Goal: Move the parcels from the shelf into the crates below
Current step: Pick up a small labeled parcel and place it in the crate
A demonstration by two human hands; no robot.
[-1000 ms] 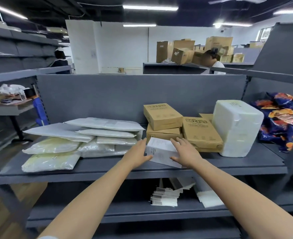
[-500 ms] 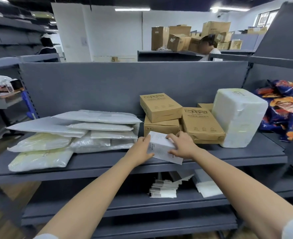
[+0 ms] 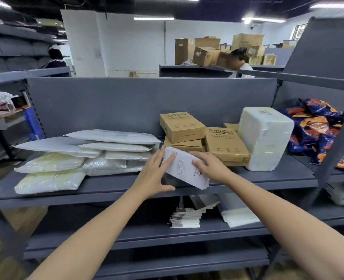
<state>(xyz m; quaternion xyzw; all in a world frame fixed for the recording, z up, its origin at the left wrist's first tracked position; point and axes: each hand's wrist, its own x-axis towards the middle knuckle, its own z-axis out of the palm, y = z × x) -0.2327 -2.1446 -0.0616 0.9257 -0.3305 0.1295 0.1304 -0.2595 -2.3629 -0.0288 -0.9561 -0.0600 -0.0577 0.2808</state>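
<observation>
A small white box (image 3: pixel 184 168) is tilted up off the grey shelf (image 3: pixel 268 176), held between both hands. My left hand (image 3: pixel 154 177) grips its left end, fingers on top and thumb underneath. My right hand (image 3: pixel 209 165) grips its right side with curled fingers. Behind it stand three brown cardboard boxes (image 3: pixel 225 145). A tall white wrapped parcel (image 3: pixel 265 137) stands to their right. Several flat white and pale yellow bagged parcels (image 3: pixel 86 156) lie piled on the shelf's left half. No crate is in view.
A lower shelf (image 3: pixel 146 231) carries stacked paper tags (image 3: pixel 185 217) and white sheets (image 3: pixel 239 216). Blue-orange bags (image 3: pixel 318 130) fill the bay to the right, past a grey upright post (image 3: pixel 337 142). Two people stand at shelving beyond, near stacked cartons (image 3: pixel 217 50).
The white box lay flat on the shelf under my hands; now both hands have closed on it and tipped it up off the shelf, towards me.
</observation>
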